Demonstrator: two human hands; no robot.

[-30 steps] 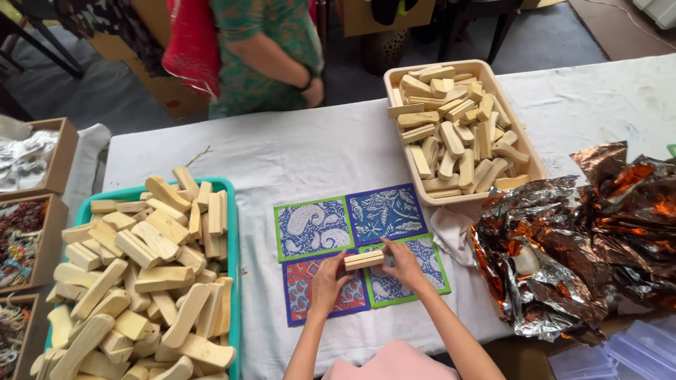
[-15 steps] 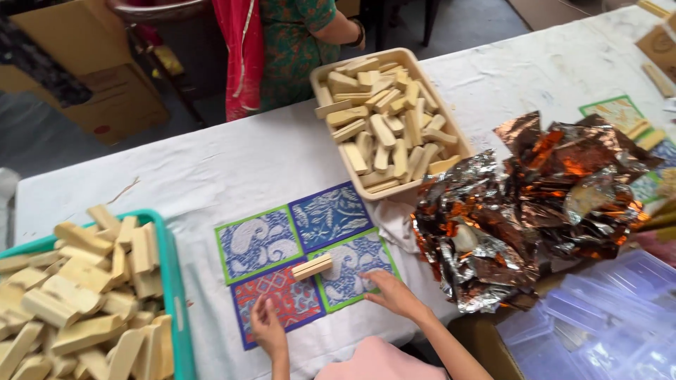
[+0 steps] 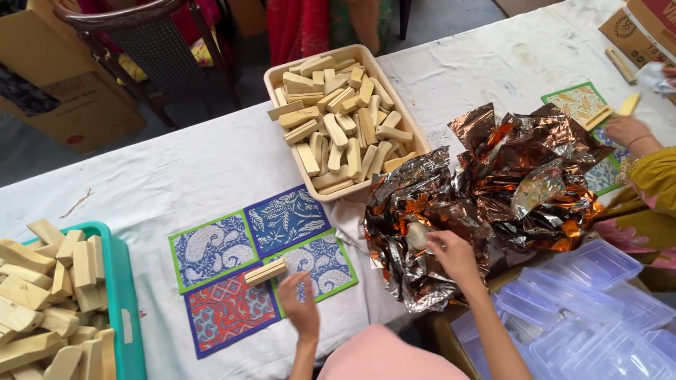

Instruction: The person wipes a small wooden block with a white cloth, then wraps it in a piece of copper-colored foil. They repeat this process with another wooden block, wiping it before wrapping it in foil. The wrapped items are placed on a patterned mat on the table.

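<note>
Four patterned cloth squares lie on the white-covered table, blue and red with green or purple borders. A small stack of pale wooden blocks rests at their middle. My left hand lies flat on the squares just right of the blocks, fingers apart, holding nothing. My right hand reaches into a crumpled heap of copper and silver foil and pinches a foil edge beside a pale roundish piece.
A beige tray of wooden blocks stands behind the squares. A teal tray of blocks sits at the left. Clear plastic lids are stacked at the lower right. Another person's hand works at the far right. A chair stands beyond the table.
My view has swung right. My right hand left the blocks and moved right into the foil heap. My left hand stayed on the cloth squares by the blocks.
</note>
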